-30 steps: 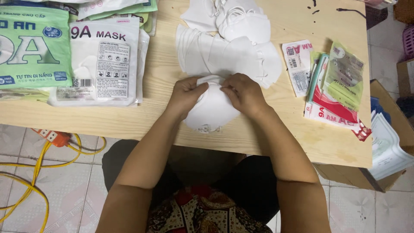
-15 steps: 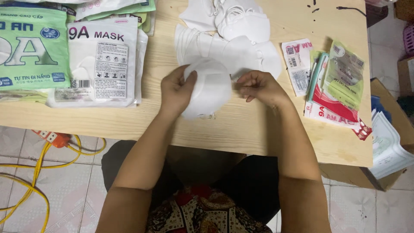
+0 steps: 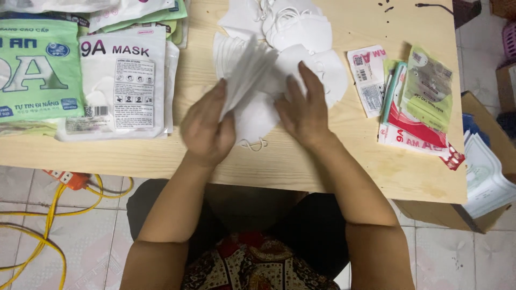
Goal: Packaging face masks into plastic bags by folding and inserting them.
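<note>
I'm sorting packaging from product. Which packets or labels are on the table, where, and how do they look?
Green pouch: far left, flat, green and white.
White pouch: beside it, rectangular, black-and-white label panel.
White slip: right of the masks, narrow, red print.
Green-grey packet: right edge, overlapping a red-white packet.

Seen from above, a seated person's bare forearms run up to the left hand (image 3: pixel 207 131) and right hand (image 3: pixel 303 110), with no sleeves, rings, watch or bracelets visible on either. The nails look short and unpainted. Below the table edge, the person wears dark, near-black clothing across the lap, and beneath it a patterned garment in red, cream and black, with a swirling floral print.
</note>
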